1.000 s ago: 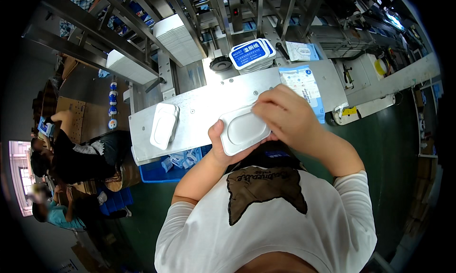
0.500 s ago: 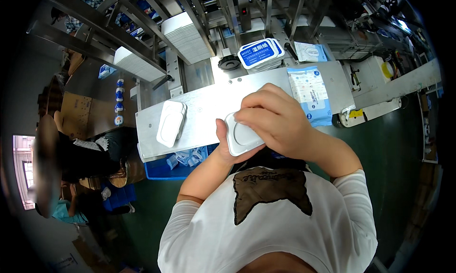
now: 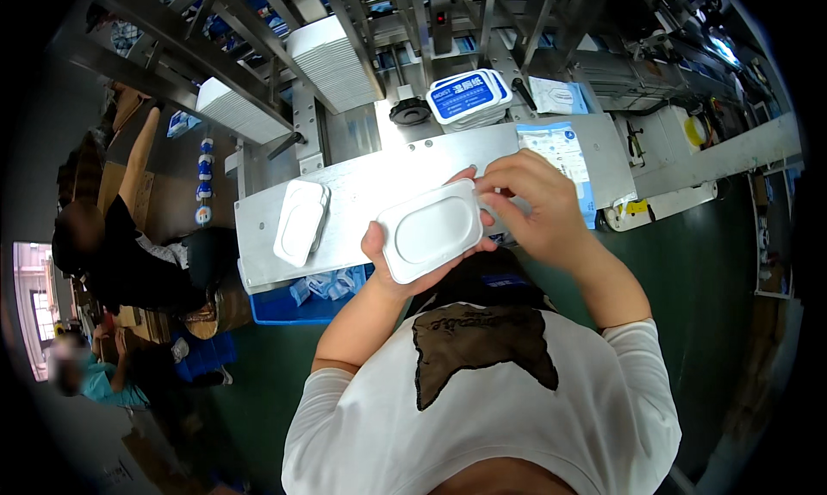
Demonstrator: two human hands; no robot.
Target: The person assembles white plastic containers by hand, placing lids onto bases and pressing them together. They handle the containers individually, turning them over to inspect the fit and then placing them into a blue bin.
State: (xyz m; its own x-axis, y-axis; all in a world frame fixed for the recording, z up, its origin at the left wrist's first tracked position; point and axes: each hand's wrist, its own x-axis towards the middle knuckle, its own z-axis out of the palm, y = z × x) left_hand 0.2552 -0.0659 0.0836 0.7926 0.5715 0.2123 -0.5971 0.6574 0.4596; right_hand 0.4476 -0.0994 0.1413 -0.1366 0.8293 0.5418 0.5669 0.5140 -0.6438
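A white plastic lid with an oval raised middle is held flat above the near edge of the metal work table. My left hand cups it from below, thumb on its left rim. My right hand pinches the lid's right end with its fingertips. A second stack of white lids lies on the table to the left, apart from both hands.
Blue-and-white flat wipe packs sit at the table's back, a printed blue-white pack at its right. Stacks of white lids fill slanted chutes behind. A blue crate sits under the table. Other people work at left.
My right hand has slid off the top of the lid to its right end, uncovering the lid's face. The lid has turned flatter toward the camera.
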